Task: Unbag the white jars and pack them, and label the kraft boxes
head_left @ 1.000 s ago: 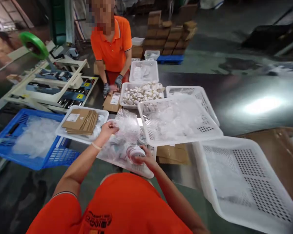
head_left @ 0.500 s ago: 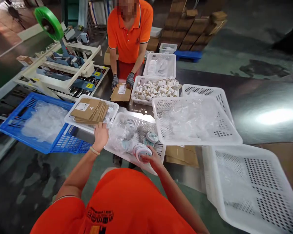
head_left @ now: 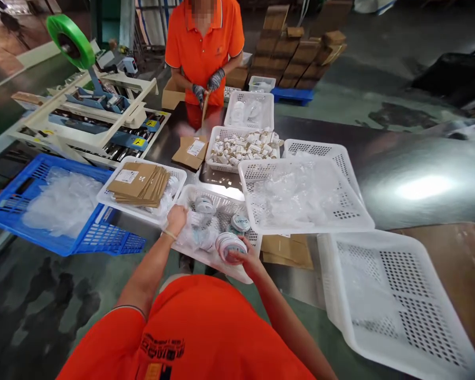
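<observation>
My right hand [head_left: 246,260] grips a short stack of round, flat white containers [head_left: 228,246] by the edge, over the near side of a white perforated basket [head_left: 221,268]. My left hand [head_left: 177,219] is closed at that basket's left rim, beside clear plastic wrapping [head_left: 190,232]; what its fingers hold is hidden. Inside the basket lie another round tin with a printed lid [head_left: 240,222] and more wrapped round tins [head_left: 204,205]. To the left, folded brown cardboard boxes [head_left: 139,183] rest in a shallow white tray [head_left: 106,198].
Across the table a co-worker [head_left: 206,47] in grey gloves holds a cardboard piece upright. A basket of small white rolls [head_left: 245,148], a basket of clear plastic bags [head_left: 301,190], a blue crate [head_left: 73,245], stacked white baskets [head_left: 396,338] and a taping machine [head_left: 103,111] surround me.
My left hand has moved right, from the tray of cardboard to the basket's left rim. My right hand keeps the round containers. The co-worker has lifted a cardboard piece, leaving another on the table.
</observation>
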`<act>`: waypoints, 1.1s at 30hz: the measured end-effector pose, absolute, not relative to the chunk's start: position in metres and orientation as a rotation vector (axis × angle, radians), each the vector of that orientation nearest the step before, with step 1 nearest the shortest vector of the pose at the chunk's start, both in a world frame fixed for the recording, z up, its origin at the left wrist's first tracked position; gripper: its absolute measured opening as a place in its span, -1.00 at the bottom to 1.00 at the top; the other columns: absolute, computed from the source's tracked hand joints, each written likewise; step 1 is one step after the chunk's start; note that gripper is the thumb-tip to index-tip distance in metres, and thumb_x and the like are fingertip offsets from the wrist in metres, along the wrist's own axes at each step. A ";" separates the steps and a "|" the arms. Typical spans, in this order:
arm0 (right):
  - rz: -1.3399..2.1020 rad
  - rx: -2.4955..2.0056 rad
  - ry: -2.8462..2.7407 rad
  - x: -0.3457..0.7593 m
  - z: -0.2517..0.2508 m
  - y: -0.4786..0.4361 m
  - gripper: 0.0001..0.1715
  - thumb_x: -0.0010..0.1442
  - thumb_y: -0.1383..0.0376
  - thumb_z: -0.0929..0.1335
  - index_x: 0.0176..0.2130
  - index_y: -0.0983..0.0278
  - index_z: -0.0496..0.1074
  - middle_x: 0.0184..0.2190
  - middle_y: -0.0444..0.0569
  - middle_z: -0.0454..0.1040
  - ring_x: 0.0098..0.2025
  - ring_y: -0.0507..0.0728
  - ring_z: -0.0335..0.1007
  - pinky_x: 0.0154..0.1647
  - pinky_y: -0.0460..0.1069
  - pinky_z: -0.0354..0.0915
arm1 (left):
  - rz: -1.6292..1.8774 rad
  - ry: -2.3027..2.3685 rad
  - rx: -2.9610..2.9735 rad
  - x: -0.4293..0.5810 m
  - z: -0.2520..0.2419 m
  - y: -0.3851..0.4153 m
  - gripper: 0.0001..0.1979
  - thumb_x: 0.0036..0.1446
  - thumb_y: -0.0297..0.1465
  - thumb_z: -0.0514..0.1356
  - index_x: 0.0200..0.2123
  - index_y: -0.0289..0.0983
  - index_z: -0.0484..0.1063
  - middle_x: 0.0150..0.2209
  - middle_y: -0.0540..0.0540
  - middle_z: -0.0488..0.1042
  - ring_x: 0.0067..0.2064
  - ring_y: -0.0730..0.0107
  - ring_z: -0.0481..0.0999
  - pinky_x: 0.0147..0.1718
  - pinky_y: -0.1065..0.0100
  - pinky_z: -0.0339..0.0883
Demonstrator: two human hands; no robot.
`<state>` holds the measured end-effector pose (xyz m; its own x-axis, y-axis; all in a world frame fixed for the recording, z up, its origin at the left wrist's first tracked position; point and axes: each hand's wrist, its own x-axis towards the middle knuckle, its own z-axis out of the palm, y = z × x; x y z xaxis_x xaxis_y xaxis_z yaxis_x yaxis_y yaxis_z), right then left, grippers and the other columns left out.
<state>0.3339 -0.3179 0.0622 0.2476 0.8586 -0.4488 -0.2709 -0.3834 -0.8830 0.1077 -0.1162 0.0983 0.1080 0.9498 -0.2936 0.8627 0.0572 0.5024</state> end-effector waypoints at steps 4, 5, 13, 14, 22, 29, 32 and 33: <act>1.367 -1.425 -0.669 0.334 0.073 -0.311 -0.20 -0.22 -0.09 0.67 -0.09 0.14 0.42 -0.32 -0.09 0.51 -0.29 0.24 0.47 -0.24 0.11 0.45 | 0.472 1.537 1.820 0.089 0.115 -0.127 -0.78 0.25 -0.48 0.27 -0.48 -0.26 0.53 -0.30 -0.14 0.58 -0.14 0.18 0.61 -0.02 0.22 0.43; 1.333 -1.419 -0.765 0.333 0.080 -0.306 -0.20 -0.21 -0.07 0.67 -0.07 0.14 0.44 -0.27 -0.06 0.54 -0.23 0.26 0.50 -0.17 0.12 0.47 | 0.533 1.477 1.803 0.086 0.119 -0.130 -0.85 0.23 -0.48 0.28 -0.42 -0.26 0.56 -0.29 -0.12 0.60 -0.16 0.22 0.60 -0.04 0.24 0.44; 1.343 -1.174 -1.409 0.315 0.136 -0.252 -0.29 -0.18 0.05 0.72 -0.07 0.19 0.57 0.07 0.06 0.55 0.24 0.39 0.41 0.24 0.21 0.35 | 0.672 1.083 1.585 0.090 0.130 -0.161 -0.55 -0.02 -0.47 0.39 -0.01 -0.17 0.50 -0.40 0.09 0.61 -0.39 0.37 0.55 -0.33 0.37 0.42; 1.396 -1.183 -1.351 0.313 0.135 -0.250 -0.27 -0.20 0.05 0.71 -0.07 0.18 0.56 -0.04 0.00 0.56 0.11 0.34 0.48 0.16 0.18 0.38 | 0.679 1.051 1.602 0.090 0.130 -0.162 -0.61 -0.01 -0.46 0.38 -0.06 -0.17 0.50 -0.38 0.07 0.62 -0.36 0.36 0.55 -0.31 0.37 0.42; 1.403 -1.313 -0.996 0.323 0.103 -0.264 -0.31 -0.23 0.08 0.67 -0.13 0.16 0.47 -0.23 -0.16 0.49 -0.17 0.19 0.42 -0.11 0.04 0.35 | 0.676 0.925 1.625 0.075 0.133 -0.153 -0.60 0.16 -0.41 0.24 0.06 -0.22 0.63 -0.01 -0.19 0.66 -0.28 0.34 0.51 -0.26 0.30 0.48; 1.374 -1.365 -1.012 0.313 0.095 -0.266 -0.30 -0.26 0.07 0.66 -0.15 0.17 0.45 -0.25 -0.16 0.47 -0.20 0.18 0.39 -0.15 0.02 0.34 | 0.603 1.235 1.976 0.101 0.141 -0.160 -0.76 0.18 -0.56 0.20 -0.24 -0.25 0.69 -0.15 -0.22 0.64 -0.08 0.11 0.62 0.06 0.11 0.48; 1.349 -1.401 -1.022 0.315 0.095 -0.271 -0.28 -0.26 0.09 0.67 -0.11 0.16 0.47 -0.21 -0.11 0.52 -0.15 0.22 0.43 -0.11 0.06 0.39 | 0.643 1.519 1.961 0.113 0.143 -0.160 -0.80 0.28 -0.44 0.22 -0.41 -0.27 0.56 -0.23 -0.31 0.60 -0.05 -0.11 0.60 0.06 -0.05 0.42; 1.330 -1.398 -0.982 0.317 0.096 -0.273 -0.28 -0.23 0.08 0.66 -0.10 0.16 0.46 -0.21 -0.09 0.53 -0.15 0.23 0.44 -0.10 0.08 0.40 | 0.647 1.583 1.949 0.117 0.144 -0.159 -0.78 0.29 -0.44 0.22 -0.45 -0.26 0.52 -0.24 -0.32 0.59 -0.04 -0.15 0.59 0.05 -0.06 0.41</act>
